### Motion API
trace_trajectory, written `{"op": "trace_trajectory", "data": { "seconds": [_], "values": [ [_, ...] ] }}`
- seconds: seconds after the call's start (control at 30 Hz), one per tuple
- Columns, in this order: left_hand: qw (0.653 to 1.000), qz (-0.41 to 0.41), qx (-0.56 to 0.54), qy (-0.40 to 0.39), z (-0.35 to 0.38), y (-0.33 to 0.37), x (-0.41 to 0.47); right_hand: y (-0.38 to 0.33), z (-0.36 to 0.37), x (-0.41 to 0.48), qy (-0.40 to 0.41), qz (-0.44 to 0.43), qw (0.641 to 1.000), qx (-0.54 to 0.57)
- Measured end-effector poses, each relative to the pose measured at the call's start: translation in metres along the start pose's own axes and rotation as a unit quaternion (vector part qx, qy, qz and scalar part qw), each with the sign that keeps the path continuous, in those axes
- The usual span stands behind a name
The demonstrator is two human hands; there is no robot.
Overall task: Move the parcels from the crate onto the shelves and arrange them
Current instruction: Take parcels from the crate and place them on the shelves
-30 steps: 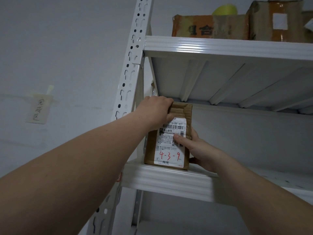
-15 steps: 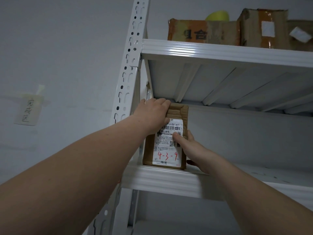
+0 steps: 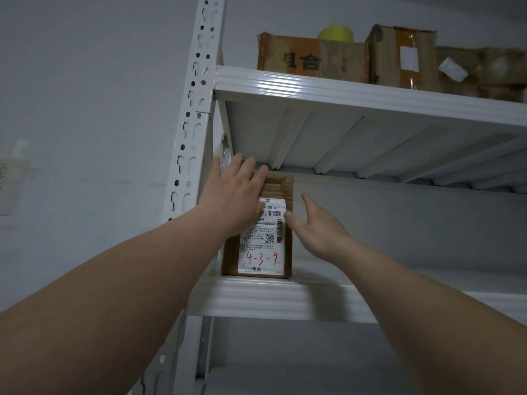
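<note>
A small brown cardboard parcel with a white label marked "4-3-9" in red stands upright at the left end of a white metal shelf. My left hand lies over its upper left corner with straight, spread fingers. My right hand is open just right of the parcel, thumb near the label's edge, fingers extended and not gripping.
The white slotted upright post stands left of the parcel. The shelf above carries several worn cardboard boxes and a yellow object. A grey wall lies behind, with a paper note at far left.
Both hands have let go of the parcel: the left fingers straightened and spread, and the right hand drew off to the right. The parcel stays standing on the shelf.
</note>
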State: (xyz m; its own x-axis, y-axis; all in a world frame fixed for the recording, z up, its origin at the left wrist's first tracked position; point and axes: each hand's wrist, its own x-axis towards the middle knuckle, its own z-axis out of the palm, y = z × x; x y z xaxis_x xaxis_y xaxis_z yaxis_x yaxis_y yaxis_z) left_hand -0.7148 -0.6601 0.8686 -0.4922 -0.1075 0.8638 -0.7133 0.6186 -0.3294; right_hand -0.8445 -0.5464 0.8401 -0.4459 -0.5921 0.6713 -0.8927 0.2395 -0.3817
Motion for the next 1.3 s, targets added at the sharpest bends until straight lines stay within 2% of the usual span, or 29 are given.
{"op": "trace_trajectory", "data": {
  "seconds": [0.17,0.33,0.57,0.8,0.97,1.13,1.3],
  "values": [
    [0.998,0.026,0.042,0.034,-0.014,0.006,-0.01,0.002,-0.025,-0.016,0.056,-0.045,0.977,-0.199],
    [0.997,0.043,0.056,0.031,-0.036,0.019,-0.017,0.004,-0.049,-0.031,0.102,-0.093,0.954,-0.265],
    [0.999,0.032,0.039,0.004,-0.076,0.062,-0.017,0.028,-0.091,-0.06,0.114,-0.108,0.95,-0.269],
    [0.999,0.02,0.025,-0.004,-0.106,0.136,-0.032,0.081,-0.144,-0.1,0.126,-0.096,0.943,-0.292],
    [0.999,-0.025,-0.007,-0.021,-0.126,0.197,-0.062,0.122,-0.171,-0.138,0.105,-0.107,0.947,-0.284],
    [0.994,-0.066,-0.013,-0.088,-0.142,0.255,-0.106,0.165,-0.179,-0.185,0.073,-0.126,0.949,-0.279],
    [0.988,-0.087,-0.008,-0.131,-0.168,0.277,-0.142,0.182,-0.181,-0.226,0.042,-0.131,0.957,-0.255]
  ]
}}
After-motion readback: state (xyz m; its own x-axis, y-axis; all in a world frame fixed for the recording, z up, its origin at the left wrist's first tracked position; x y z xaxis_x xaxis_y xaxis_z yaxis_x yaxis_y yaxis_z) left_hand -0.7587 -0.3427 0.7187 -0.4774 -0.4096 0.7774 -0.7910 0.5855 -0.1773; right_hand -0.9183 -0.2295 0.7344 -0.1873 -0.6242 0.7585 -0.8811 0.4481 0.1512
